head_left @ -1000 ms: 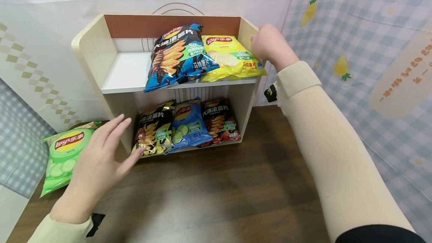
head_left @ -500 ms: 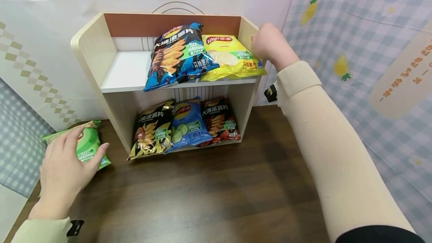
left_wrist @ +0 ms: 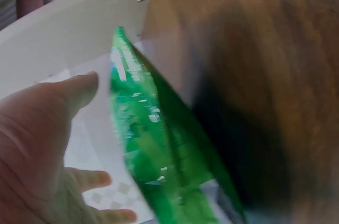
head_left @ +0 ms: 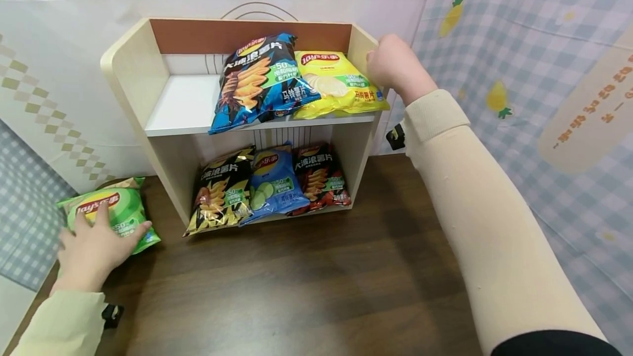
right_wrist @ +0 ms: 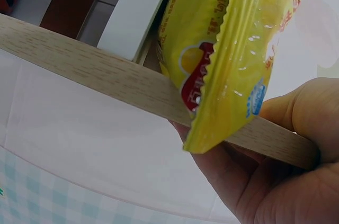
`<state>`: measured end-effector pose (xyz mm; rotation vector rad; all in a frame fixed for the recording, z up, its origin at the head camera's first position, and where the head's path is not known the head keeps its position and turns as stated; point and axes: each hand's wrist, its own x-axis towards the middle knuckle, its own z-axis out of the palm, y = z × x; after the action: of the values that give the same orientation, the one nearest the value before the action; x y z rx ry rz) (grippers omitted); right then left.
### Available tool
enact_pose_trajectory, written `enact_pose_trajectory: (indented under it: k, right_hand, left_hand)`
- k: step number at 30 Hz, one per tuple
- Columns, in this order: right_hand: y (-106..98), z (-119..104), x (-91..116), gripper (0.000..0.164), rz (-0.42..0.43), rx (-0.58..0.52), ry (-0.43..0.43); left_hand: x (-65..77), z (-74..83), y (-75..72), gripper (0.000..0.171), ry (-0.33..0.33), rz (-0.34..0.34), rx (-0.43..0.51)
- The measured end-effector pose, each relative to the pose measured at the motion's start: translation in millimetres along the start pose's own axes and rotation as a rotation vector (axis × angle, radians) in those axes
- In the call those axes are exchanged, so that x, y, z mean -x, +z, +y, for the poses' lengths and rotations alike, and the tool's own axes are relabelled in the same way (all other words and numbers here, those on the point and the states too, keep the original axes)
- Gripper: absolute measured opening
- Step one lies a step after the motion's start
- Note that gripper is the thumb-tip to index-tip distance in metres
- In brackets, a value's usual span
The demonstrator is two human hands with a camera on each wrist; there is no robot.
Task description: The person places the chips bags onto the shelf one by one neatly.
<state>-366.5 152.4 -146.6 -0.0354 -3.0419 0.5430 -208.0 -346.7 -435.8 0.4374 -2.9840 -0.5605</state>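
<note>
Fingers spread, my left hand (head_left: 91, 251) is over the green chip bag (head_left: 129, 214) on the floor at the left. In the left wrist view a gap shows between the thumb of this hand (left_wrist: 37, 144) and the green bag (left_wrist: 143, 139). My right hand (head_left: 398, 67) grips the right side panel of a small two-tier shelf (head_left: 133, 78). The right wrist view has thumb and fingers of that hand (right_wrist: 288, 171) on either side of the panel edge (right_wrist: 106, 78), beside the yellow chip bag (right_wrist: 238, 65).
On the upper tier a blue-black chip bag (head_left: 262, 84) leans beside the yellow bag (head_left: 328, 84). Below stand a black-gold bag (head_left: 222, 191), a blue bag (head_left: 277, 183) and a dark red bag (head_left: 321, 177). Brown wood-look floor (head_left: 296, 279) lies in front; cloth-covered walls surround it.
My left hand has moved left and away from the shelf's lower tier, to over the green bag. The right hand stays on the side panel.
</note>
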Motion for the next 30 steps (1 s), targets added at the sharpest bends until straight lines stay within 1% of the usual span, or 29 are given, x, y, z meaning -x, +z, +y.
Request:
enact_pose_trajectory:
  k: [2, 4, 7, 15, 19, 23, 27, 30]
  right_hand:
    - [-0.4, -0.3, -0.6, 0.048, -0.004, -0.003, 0.001]
    - [0.1, -0.4, -0.7, 0.047, -0.003, -0.003, -0.003]
    - [0.9, 0.1, -1.5, 0.047, -0.008, -0.013, -0.001]
    - [0.8, 2.9, -3.5, 0.048, -0.005, -0.008, -0.011]
    - [0.7, 2.9, -3.7, 0.047, 0.0, 0.002, -0.022]
    - [1.1, 2.4, -3.5, 0.048, -0.004, 0.002, -0.019]
    - [1.2, 2.5, -3.9, 0.049, -0.008, -0.004, -0.008]
    - [0.9, 3.0, -3.7, 0.047, -0.003, 0.005, -0.011]
  left_hand:
    - [-1.0, -3.8, 3.4, 0.111, -0.016, -0.05, -0.011]
    - [-1.2, -7.1, 6.9, 0.11, -0.019, -0.066, -0.019]
    - [-0.5, -9.7, 10.3, 0.107, -0.001, -0.061, -0.026]
    - [4.1, -12.3, 14.9, 0.106, 0.071, -0.045, -0.037]
    - [10.7, -15.3, 18.3, 0.104, 0.105, -0.02, -0.039]
    - [19.9, -18.1, 21.3, 0.102, 0.153, 0.007, -0.054]
    - [29.7, -20.2, 19.7, 0.102, 0.195, 0.0, -0.065]
    - [36.5, -20.7, 15.6, 0.102, 0.211, -0.022, -0.072]
